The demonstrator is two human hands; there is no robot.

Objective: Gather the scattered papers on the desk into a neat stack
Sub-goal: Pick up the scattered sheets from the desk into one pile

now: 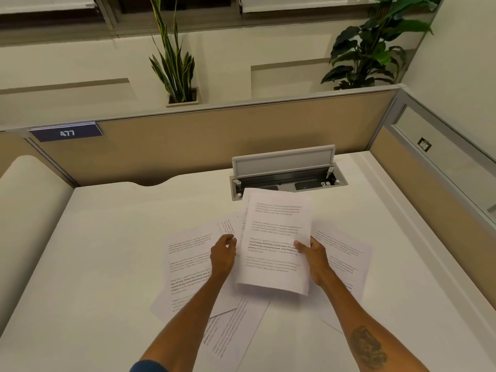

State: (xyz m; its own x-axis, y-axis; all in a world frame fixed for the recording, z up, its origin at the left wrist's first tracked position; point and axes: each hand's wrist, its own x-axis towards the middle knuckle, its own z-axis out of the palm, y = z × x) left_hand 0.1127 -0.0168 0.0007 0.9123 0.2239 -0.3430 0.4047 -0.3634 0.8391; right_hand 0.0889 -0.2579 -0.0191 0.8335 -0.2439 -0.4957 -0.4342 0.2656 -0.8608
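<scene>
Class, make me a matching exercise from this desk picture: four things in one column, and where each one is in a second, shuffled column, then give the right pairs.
Things
1. held sheets
2. sheet with bold print
3. cable box
4. number sign

Places
A. on the partition, far left
B. flat on the desk, under the left arm
C. in the grip of the left hand and right hand
D. set into the desk, lid up, behind the papers

Pairs: 1-C, 2-B, 3-D, 4-A

Matt white printed paper sheets (276,237) on a smooth matt desk (107,251); brushed metal cable box (284,159)
</scene>
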